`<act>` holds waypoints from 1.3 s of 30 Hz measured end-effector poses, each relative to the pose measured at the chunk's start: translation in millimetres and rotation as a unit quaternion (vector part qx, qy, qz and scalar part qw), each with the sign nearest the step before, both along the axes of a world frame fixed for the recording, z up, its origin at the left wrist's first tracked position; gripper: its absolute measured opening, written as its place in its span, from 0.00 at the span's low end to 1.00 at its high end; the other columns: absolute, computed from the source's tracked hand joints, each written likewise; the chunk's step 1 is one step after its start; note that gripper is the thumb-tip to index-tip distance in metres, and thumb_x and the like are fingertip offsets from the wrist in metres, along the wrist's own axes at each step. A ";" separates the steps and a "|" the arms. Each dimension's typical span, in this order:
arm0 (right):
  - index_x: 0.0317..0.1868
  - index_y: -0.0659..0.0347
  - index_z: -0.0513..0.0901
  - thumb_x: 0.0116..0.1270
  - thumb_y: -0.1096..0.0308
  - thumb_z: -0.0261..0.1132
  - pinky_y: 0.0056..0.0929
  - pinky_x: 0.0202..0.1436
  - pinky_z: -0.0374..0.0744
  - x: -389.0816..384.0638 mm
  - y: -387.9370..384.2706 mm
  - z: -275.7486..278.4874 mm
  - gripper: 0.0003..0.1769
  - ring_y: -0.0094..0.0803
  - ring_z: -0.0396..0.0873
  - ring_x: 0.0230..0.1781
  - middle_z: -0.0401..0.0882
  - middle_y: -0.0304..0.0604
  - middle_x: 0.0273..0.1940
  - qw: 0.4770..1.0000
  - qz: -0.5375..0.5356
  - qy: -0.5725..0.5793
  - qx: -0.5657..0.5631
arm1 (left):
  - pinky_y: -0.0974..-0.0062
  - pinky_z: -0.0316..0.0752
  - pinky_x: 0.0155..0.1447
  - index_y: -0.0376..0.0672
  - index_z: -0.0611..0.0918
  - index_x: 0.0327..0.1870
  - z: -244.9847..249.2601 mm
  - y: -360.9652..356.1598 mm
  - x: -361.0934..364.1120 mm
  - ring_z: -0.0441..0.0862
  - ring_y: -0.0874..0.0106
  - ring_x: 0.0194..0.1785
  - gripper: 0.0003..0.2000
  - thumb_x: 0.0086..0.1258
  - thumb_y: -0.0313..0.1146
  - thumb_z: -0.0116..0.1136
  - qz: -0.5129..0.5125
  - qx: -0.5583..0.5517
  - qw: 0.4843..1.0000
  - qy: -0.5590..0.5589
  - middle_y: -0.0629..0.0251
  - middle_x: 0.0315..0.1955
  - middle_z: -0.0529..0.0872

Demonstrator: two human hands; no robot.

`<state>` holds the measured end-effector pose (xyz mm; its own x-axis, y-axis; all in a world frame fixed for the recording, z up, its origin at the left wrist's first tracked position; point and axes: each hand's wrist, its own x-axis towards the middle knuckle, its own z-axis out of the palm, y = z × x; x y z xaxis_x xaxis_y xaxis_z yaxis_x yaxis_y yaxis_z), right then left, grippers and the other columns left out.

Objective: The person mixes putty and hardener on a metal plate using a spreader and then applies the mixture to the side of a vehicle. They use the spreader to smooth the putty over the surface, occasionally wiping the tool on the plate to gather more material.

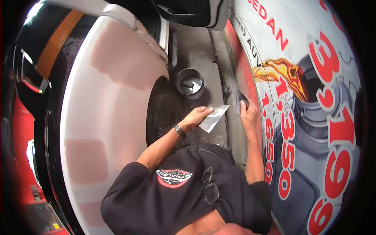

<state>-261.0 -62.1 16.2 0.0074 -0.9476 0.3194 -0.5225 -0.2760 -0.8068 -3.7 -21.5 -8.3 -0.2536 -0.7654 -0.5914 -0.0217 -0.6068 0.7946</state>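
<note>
My left hand (198, 117), with a dark watch on its wrist, pinches a thin pale-grey, shiny sheet (213, 118) by its upper edge. The sheet hangs with a pointed corner toward the right. My right hand (249, 111) is closed round a dark flat pad (242, 100), partly hidden by the fingers. Beyond my left hand stands a dark round bucket (190, 84) with liquid in it that reflects light. To the left is a white car panel (125, 125) with dull pinkish-brown patches (86, 160).
A dark tyre (160, 113) sits under the wheel arch, beside my left forearm. The wet grey floor (203, 43) runs ahead to an open car door (192, 13). On the right rises a printed banner (297, 156) with large red numbers, close to my right arm.
</note>
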 end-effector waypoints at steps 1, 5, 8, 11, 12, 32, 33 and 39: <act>0.57 0.65 0.83 0.73 0.71 0.60 0.41 0.45 0.79 14.8 15.3 38.3 0.15 0.52 0.83 0.41 0.84 0.56 0.42 0.999 0.029 -0.015 0.021 | 0.77 0.78 0.39 0.39 0.80 0.55 13.2 -1.2 10.8 0.81 0.82 0.37 0.17 0.78 0.44 0.60 0.054 -0.047 0.997 0.031 0.72 0.40 0.85; 0.61 0.67 0.81 0.73 0.72 0.61 0.41 0.45 0.80 63.0 33.2 72.2 0.18 0.51 0.84 0.41 0.84 0.58 0.43 0.991 0.116 -0.070 0.003 | 0.69 0.76 0.64 0.42 0.71 0.70 61.4 -11.3 -3.9 0.80 0.74 0.58 0.28 0.79 0.52 0.55 0.152 -0.086 0.961 0.213 0.64 0.53 0.84; 0.59 0.68 0.82 0.71 0.74 0.60 0.42 0.46 0.80 100.0 57.1 74.7 0.18 0.53 0.84 0.42 0.84 0.60 0.43 0.989 0.117 -0.060 -0.071 | 0.69 0.73 0.66 0.41 0.71 0.70 49.5 -33.6 -25.7 0.80 0.73 0.58 0.35 0.78 0.64 0.45 0.189 -0.163 0.912 0.327 0.66 0.54 0.84; 0.59 0.69 0.81 0.71 0.75 0.59 0.42 0.48 0.81 103.8 59.6 77.2 0.18 0.53 0.85 0.44 0.84 0.60 0.46 0.987 0.125 0.052 -0.090 | 0.76 0.73 0.61 0.41 0.76 0.66 42.2 -43.4 -40.8 0.78 0.77 0.53 0.38 0.78 0.68 0.33 0.248 -0.203 0.893 0.316 0.69 0.53 0.83; 0.59 0.70 0.81 0.71 0.75 0.59 0.42 0.49 0.81 103.5 50.1 80.6 0.18 0.53 0.85 0.45 0.85 0.60 0.47 0.992 0.105 0.018 -0.066 | 0.77 0.72 0.62 0.41 0.77 0.65 39.1 -38.3 -53.0 0.78 0.78 0.53 0.37 0.79 0.68 0.32 0.243 -0.200 0.888 0.335 0.69 0.52 0.83; 0.49 0.76 0.83 0.76 0.65 0.59 0.39 0.43 0.81 113.3 26.7 120.0 0.17 0.39 0.85 0.37 0.87 0.55 0.38 0.998 -0.039 0.050 0.022 | 0.66 0.52 0.82 0.37 0.56 0.80 48.8 -43.6 -73.7 0.55 0.63 0.81 0.32 0.86 0.52 0.30 0.175 -0.426 0.835 0.301 0.49 0.77 0.61; 0.51 0.76 0.82 0.76 0.66 0.59 0.38 0.46 0.82 115.4 31.2 105.4 0.17 0.39 0.85 0.40 0.87 0.56 0.41 0.994 0.014 0.074 -0.076 | 0.64 0.54 0.81 0.36 0.56 0.79 29.8 -62.6 -77.2 0.55 0.61 0.81 0.30 0.87 0.49 0.30 0.201 -0.492 0.816 0.228 0.48 0.77 0.60; 0.51 0.78 0.81 0.76 0.64 0.60 0.40 0.42 0.82 117.4 18.5 108.3 0.20 0.46 0.87 0.36 0.87 0.60 0.39 0.986 -0.028 0.109 -0.123 | 0.66 0.57 0.79 0.34 0.59 0.78 64.7 -53.4 -59.9 0.63 0.57 0.77 0.28 0.87 0.45 0.33 0.200 -0.444 0.832 0.267 0.46 0.75 0.63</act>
